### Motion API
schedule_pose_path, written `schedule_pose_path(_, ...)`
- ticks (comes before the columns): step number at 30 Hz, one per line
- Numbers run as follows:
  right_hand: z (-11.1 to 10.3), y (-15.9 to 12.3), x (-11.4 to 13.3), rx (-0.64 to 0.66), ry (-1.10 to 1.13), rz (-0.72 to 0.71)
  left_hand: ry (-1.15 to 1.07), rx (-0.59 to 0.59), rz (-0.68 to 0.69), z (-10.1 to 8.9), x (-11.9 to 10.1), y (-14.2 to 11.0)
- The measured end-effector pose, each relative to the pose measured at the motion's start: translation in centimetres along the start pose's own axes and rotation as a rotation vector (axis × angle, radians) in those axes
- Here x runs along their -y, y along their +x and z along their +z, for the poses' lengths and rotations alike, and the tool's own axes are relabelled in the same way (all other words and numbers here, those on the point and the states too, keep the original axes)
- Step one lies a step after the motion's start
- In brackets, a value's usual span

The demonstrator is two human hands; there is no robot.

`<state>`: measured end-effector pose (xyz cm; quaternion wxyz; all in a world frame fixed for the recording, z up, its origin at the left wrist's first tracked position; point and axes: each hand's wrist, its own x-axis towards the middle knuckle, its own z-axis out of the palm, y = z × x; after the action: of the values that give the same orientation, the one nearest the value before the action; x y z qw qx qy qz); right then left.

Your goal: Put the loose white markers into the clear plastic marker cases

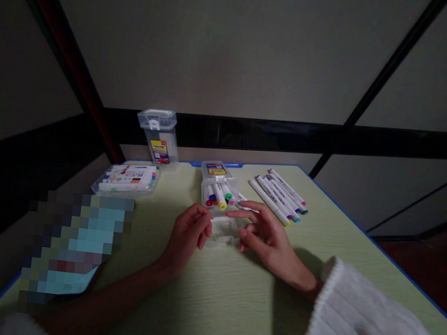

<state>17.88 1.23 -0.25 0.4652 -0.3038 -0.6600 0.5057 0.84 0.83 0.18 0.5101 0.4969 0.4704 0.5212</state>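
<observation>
One bare left hand (190, 231), fingers curled, sits at the left edge of a shallow clear plastic lid (222, 229); whether it pinches the edge cannot be told. Just beyond, a clear rectangular plastic case (218, 173) lies on its side, mouth toward the person, presumably keeping the white coloured-cap markers (220, 194) inside reachable. The bare right hand (267, 240), fingers parted, grips nothing visible beside the lid. Farther right, loose white markers (270, 203) lie roughly parallel, probably so each stays visible.
</observation>
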Motion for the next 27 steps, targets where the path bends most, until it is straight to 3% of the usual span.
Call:
schedule_pose_path(10,-0.1,-0.2,0.16,0.0,-0.039,0.004,-0.001,-0.007,-0.009,-0.01,-0.03,-0.07)
schedule_pose_path(16,-0.09,-0.2,0.45,0.057,-0.051,-0.042,-0.008,-0.008,-0.004,0.03,-0.09,-0.1)
schedule_pose_path(27,0.01,-0.2,0.85,0.147,-0.071,0.025,-0.003,-0.002,-0.003,-0.05,0.07,0.04)
